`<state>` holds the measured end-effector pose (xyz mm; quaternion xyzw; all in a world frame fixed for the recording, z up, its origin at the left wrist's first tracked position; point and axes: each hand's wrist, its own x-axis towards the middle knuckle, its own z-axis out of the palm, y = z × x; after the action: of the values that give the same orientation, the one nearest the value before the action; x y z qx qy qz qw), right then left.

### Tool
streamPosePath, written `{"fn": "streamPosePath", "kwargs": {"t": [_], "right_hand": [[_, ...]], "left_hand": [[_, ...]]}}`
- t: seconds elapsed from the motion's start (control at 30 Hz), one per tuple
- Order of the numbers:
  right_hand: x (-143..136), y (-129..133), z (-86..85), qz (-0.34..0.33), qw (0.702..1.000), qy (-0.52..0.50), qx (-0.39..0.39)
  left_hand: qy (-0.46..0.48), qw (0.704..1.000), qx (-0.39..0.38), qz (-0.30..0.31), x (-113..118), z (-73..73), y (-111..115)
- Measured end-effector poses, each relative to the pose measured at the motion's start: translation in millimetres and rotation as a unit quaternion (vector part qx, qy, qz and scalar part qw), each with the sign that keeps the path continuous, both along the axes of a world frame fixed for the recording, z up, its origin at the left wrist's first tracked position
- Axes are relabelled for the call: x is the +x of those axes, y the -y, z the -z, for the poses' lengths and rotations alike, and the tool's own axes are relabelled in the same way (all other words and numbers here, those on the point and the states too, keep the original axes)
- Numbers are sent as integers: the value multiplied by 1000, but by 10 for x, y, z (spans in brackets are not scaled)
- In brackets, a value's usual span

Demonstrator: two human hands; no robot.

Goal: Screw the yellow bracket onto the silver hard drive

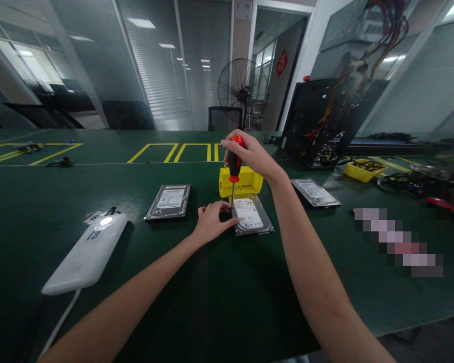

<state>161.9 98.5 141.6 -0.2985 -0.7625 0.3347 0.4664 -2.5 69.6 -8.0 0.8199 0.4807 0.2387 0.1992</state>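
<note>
In the middle of the table lies a hard drive point(251, 218) with a white label facing up. My right hand point(249, 154) is wrapped round the handle of a red and black screwdriver point(234, 166), which stands nearly upright. Its shaft runs down to the drive's left edge; the exact tip contact is too small to make out. My left hand point(214, 221) grips that same edge, thumb on the drive's top and fingertips close to the shaft. Just behind the drive is an open yellow case point(227, 187), partly covered by my right hand and the screwdriver.
Another hard drive point(169, 201) lies to the left, and a third point(315, 193) to the right. A white power bank point(91, 252) with a cable sits at left front. At the back right stand a black computer case point(306, 123) with loose wires and a yellow tray point(363, 171).
</note>
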Motion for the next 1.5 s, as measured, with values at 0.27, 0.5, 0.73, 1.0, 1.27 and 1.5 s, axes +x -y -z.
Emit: {"fn": "streamPosePath", "kwargs": {"t": [0.27, 0.5, 0.73, 1.0, 1.27, 1.5], "right_hand": [[-25, 33, -19, 22, 999, 4, -25], [-11, 62, -44, 24, 999, 6, -43], [16, 39, -24, 3, 1000, 4, -17], [18, 26, -24, 15, 1000, 1, -4], [27, -17, -18, 28, 1000, 9, 12], [56, 76, -66, 39, 998, 2, -54]], "left_hand": [[0, 1000, 4, -4, 10, -6, 12], [2, 1000, 5, 1, 0, 8, -1], [7, 1000, 1, 1, -4, 13, 0], [14, 1000, 7, 2, -5, 13, 4], [9, 1000, 3, -2, -1, -22, 27], [15, 1000, 6, 0, -5, -10, 20]]}}
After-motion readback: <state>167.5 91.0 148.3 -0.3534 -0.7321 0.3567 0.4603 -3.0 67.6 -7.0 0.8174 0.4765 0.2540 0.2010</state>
